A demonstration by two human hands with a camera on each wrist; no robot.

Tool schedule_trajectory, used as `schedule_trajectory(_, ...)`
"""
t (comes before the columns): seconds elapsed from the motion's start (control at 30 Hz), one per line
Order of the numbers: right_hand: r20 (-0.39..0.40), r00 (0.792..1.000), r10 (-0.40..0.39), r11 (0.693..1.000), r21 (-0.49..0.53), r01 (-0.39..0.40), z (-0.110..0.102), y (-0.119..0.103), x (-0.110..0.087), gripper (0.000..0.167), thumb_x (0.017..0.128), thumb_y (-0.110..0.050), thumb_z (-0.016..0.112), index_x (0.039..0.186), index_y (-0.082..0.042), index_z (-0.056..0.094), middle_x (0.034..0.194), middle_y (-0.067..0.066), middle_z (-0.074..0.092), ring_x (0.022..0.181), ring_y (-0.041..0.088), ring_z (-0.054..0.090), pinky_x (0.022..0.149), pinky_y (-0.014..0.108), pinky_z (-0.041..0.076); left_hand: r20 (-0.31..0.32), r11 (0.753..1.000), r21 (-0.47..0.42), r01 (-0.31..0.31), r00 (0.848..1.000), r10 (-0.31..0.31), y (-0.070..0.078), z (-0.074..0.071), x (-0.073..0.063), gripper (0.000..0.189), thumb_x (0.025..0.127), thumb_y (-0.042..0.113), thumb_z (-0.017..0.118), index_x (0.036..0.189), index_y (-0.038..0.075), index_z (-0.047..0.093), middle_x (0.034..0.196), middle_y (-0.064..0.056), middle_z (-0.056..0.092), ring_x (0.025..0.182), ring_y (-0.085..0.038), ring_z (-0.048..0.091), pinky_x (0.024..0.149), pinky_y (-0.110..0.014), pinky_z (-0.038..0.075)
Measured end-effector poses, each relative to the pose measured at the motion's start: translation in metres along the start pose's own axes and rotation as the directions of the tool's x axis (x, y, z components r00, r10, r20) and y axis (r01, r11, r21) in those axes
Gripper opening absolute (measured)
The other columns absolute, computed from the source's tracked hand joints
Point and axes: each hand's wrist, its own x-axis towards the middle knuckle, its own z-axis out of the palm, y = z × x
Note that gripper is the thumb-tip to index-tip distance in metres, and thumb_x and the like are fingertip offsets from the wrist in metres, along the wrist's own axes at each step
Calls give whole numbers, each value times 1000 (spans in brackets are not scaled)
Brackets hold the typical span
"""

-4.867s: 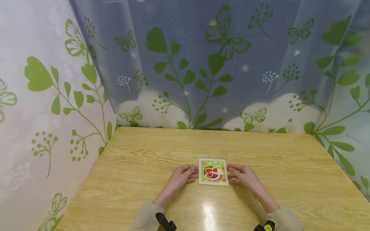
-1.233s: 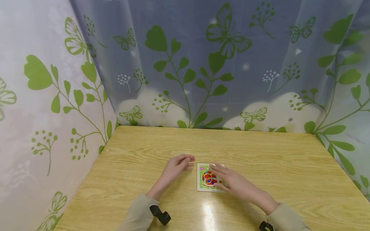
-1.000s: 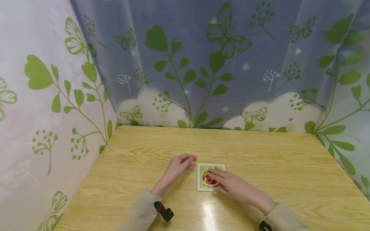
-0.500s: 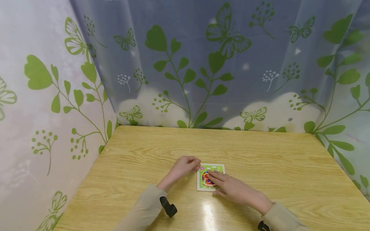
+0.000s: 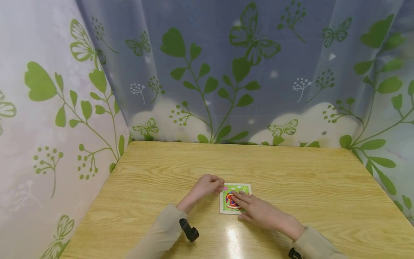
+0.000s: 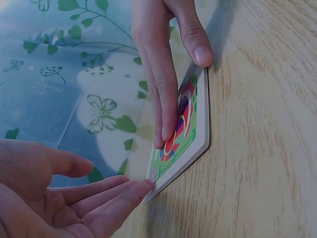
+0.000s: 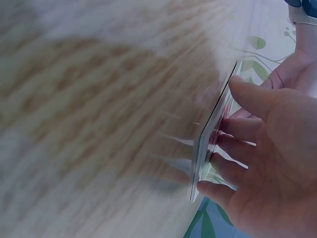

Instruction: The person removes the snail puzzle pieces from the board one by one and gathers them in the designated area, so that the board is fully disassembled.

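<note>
A square wooden picture puzzle (image 5: 228, 202) lies flat on the table, its light frame around a green scene with a red and blue snail. Across its right part spreads my right hand (image 5: 263, 212), fingers straight on the picture and thumb at the near edge. The right wrist view shows that hand (image 7: 282, 153) with its fingertips against the puzzle's face. My left hand (image 5: 207, 185) is at the far left corner. In the left wrist view its fingers (image 6: 106, 206) are extended, tips right at the corner of the puzzle (image 6: 190, 136), thumb held apart. The snail's right side is hidden under my right hand.
The wood-grain table (image 5: 161, 165) runs back to a blue-grey curtain (image 5: 207, 90) printed with leaves and butterflies. A pale printed curtain (image 5: 58, 136) stands along the left side. A black strap device (image 5: 189, 230) sits on my left wrist.
Earlier both hands flanked the puzzle, which lay slightly farther back. Since then my right hand has come over the picture, and my left hand has moved in to the far left corner.
</note>
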Motion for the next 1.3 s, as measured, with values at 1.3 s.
schedule_trajectory(1.3,12,1000,3,1000,-2,-3,-1,0,1,59,104,-28,59,151,3,42,160,18,36,144,40,38,114,55,36,-52,992,-95,81,995,-86,-1,6,16,29,100,5,59,125,-8,63,100,-19,70,86,-25,71,76,-31,61)
